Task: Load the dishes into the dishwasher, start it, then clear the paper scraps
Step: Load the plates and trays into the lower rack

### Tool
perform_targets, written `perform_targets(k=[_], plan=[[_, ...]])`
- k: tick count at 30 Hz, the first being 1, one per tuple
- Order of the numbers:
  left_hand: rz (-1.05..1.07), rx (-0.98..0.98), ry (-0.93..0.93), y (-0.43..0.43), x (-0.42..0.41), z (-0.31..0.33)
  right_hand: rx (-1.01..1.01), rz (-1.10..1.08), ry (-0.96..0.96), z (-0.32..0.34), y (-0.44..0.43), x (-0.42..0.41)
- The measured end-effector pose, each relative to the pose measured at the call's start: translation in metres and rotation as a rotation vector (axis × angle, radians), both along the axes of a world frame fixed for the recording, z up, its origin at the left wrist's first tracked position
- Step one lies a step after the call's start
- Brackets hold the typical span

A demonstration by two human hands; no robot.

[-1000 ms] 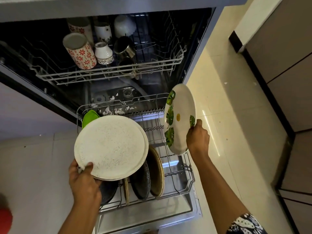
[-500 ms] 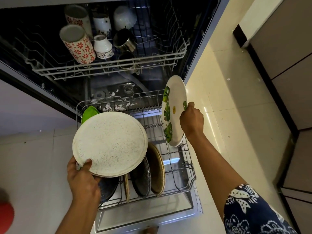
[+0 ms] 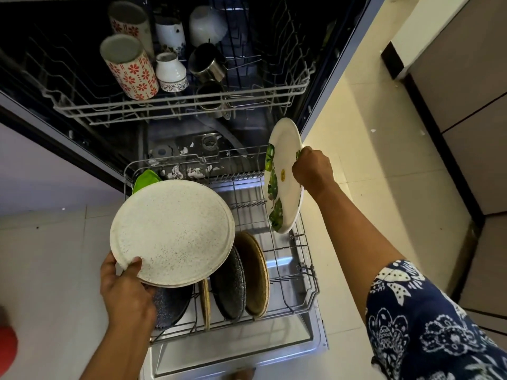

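Turned more edge-on than a second ago, the white round plate with green leaf print point(image 3: 284, 174) has come in over the right side of the grey wire lower rack point(image 3: 307, 272), not yet seated between its tines. The right hand point(image 3: 312, 170) grips it by the far rim, fingers curled round the edge, arm reaching forward and nearly straight. The plate looks stiff, smooth and fairly light. It may be slick and would chip if knocked on the wire, so the rim hold suits lowering it upright. The left hand point(image 3: 123, 292) holds the cream speckled round plates point(image 3: 172, 231) above the rack's left side, thumb on the near rim and fingers beneath. These plates probably weigh more and want that underside support.
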State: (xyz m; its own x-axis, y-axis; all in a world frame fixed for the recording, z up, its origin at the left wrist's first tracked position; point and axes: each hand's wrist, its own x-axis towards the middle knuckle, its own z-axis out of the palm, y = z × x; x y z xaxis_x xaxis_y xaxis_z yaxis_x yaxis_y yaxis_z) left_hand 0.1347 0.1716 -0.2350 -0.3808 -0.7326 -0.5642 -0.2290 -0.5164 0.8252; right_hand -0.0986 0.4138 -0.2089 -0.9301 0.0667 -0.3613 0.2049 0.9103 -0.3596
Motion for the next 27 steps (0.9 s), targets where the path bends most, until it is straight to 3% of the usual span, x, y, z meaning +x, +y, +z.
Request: perform_targets(k=[21, 27], plan=[[-0.026, 0.017, 0.005, 0.003, -0.003, -0.005, -0.075, -0.058, -0.17, -0.038, -0.025, -0.033], [-0.039, 0.031, -0.011, 0.002, 0.001, -0.007, -0.052, -0.084, -0.072, -0.056, -0.021, -0.028]])
